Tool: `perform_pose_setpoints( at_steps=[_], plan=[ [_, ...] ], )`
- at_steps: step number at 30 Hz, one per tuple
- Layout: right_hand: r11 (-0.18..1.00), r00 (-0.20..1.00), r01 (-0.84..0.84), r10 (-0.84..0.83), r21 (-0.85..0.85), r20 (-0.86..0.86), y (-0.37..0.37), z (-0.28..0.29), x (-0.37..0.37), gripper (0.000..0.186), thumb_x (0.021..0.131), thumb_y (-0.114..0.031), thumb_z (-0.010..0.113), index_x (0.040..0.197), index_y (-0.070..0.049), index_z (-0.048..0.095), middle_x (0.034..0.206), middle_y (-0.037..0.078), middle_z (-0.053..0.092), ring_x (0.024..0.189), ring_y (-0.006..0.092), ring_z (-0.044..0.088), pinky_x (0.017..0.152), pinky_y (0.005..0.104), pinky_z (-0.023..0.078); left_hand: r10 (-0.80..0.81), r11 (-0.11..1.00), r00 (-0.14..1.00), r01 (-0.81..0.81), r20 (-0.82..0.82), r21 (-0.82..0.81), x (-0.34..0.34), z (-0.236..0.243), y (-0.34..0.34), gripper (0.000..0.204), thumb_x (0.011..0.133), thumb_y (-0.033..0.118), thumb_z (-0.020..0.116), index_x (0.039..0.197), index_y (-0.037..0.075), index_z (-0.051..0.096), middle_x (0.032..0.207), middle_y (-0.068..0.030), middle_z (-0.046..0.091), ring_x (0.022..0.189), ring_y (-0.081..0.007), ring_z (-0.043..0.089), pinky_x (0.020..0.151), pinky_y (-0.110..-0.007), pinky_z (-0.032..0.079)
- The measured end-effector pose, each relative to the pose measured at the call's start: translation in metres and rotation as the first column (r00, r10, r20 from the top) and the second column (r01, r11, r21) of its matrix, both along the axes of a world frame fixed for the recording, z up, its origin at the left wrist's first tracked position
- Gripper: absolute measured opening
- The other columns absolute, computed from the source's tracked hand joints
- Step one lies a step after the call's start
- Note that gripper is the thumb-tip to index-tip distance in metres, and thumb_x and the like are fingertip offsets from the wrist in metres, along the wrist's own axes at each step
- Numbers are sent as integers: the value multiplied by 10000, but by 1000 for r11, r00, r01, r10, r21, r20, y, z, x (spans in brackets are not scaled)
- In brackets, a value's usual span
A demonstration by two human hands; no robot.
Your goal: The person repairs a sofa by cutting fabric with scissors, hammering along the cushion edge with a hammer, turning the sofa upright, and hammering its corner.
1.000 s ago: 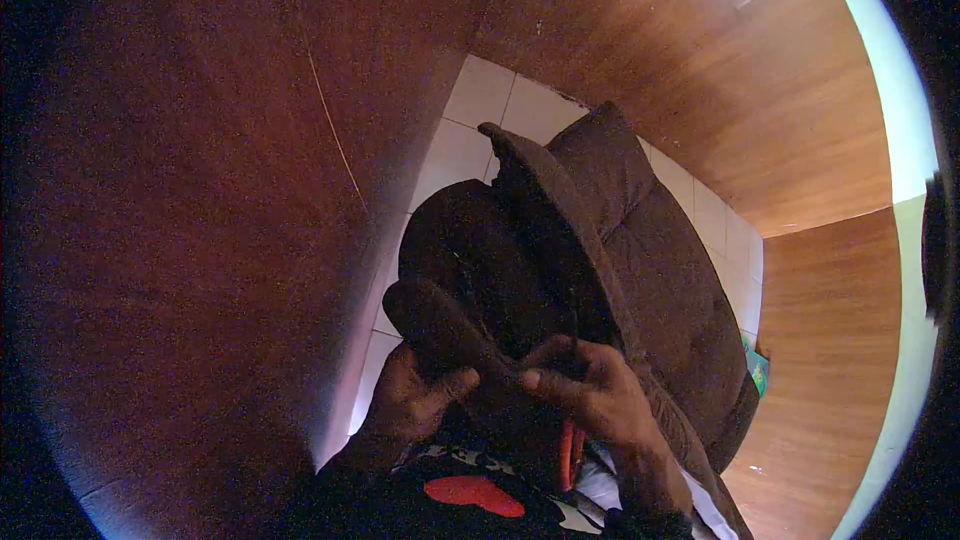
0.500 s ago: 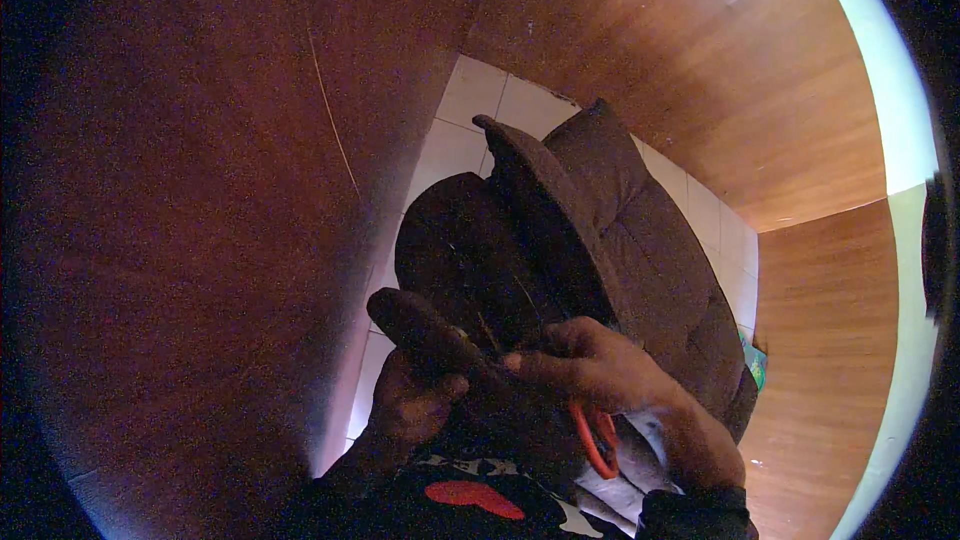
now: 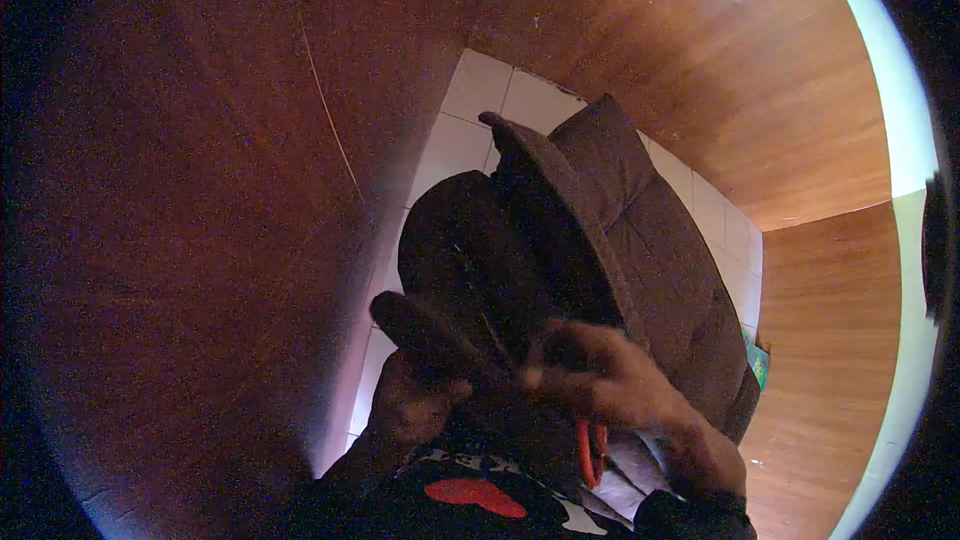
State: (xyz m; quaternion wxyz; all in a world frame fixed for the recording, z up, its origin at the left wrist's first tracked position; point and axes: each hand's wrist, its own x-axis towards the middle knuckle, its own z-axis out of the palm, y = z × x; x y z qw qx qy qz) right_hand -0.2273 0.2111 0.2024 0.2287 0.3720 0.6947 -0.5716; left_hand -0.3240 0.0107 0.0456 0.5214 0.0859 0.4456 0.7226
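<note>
A dark brown upholstered piece [image 3: 660, 250], like a padded seat with a raised cushion edge, lies across and before my lap. My left hand [image 3: 415, 405] is closed round a rolled, padded edge of brown fabric [image 3: 420, 335] that sticks up to the left. Just right of it, my right hand [image 3: 600, 380] is blurred, with curled fingers drawn together above the fabric. Anything in those fingers is too small or smeared to make out. Red-orange loops [image 3: 592, 452], like scissor handles, show below the right hand; whether they hang from it or lie on the lap I cannot tell.
Close on the left rises a large dark wooden panel [image 3: 200, 190]. Lighter wooden panels [image 3: 700, 70] stand ahead and to the right. Pale floor tiles [image 3: 480, 85] show between them. A small green item [image 3: 757, 365] sits by the right panel.
My right hand has drawn slightly right, away from the fabric edge and the left hand. The red-orange loops have turned and shifted a little lower. My left hand keeps its grip.
</note>
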Motion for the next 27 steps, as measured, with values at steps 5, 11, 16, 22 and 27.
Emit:
perform_pose_setpoints(
  at_steps=[5, 11, 16, 22, 27],
  plan=[
    [987, 999, 47, -45, 152, -17, -12, 12, 8, 379, 951, -344, 717, 1195, -58, 670, 994, 59, 706, 948, 157, 630, 856, 333, 496, 130, 968, 963, -175, 235, 182, 13, -15, -2, 299, 976, 190, 594, 1236, 43, 605, 1184, -135, 664, 1073, -298, 637, 955, -460, 525],
    [994, 944, -106, 101, -1, 313, -5, 9, 0, 513, 933, -423, 722, 1240, -14, 677, 1103, 147, 735, 1063, 210, 666, 954, 364, 496, 101, 982, 994, -96, -28, 163, 17, -38, -9, 251, 967, 143, 601, 1205, 66, 620, 1154, -147, 664, 1049, -317, 630, 969, -487, 508],
    [985, 955, -165, 171, -46, 243, 5, -7, 15, 539, 935, -462, 711, 1229, -10, 693, 1101, 116, 733, 1048, 183, 649, 955, 338, 485, 42, 826, 953, -202, 300, 526, 17, -23, 7, 309, 971, 57, 585, 1277, 45, 551, 1236, -158, 611, 1150, -310, 602, 1033, -466, 489],
    [987, 992, -121, 125, -106, 34, 0, -17, -7, 533, 948, -460, 697, 1241, -16, 688, 1124, 113, 723, 1056, 185, 638, 961, 342, 482, -25, 753, 852, -328, 523, 570, 5, 1, 13, 453, 933, -95, 563, 1367, 15, 499, 1301, -182, 560, 1215, -341, 592, 1054, -472, 506],
    [988, 986, -132, 123, -80, -114, 8, -25, -19, 471, 959, -438, 685, 1223, -47, 692, 1099, 109, 722, 1040, 181, 638, 952, 354, 489, 131, 770, 934, -307, 333, 559, 5, -56, 8, 488, 926, -96, 578, 1395, 23, 509, 1295, -182, 572, 1238, -345, 586, 1047, -484, 515]
  ],
)
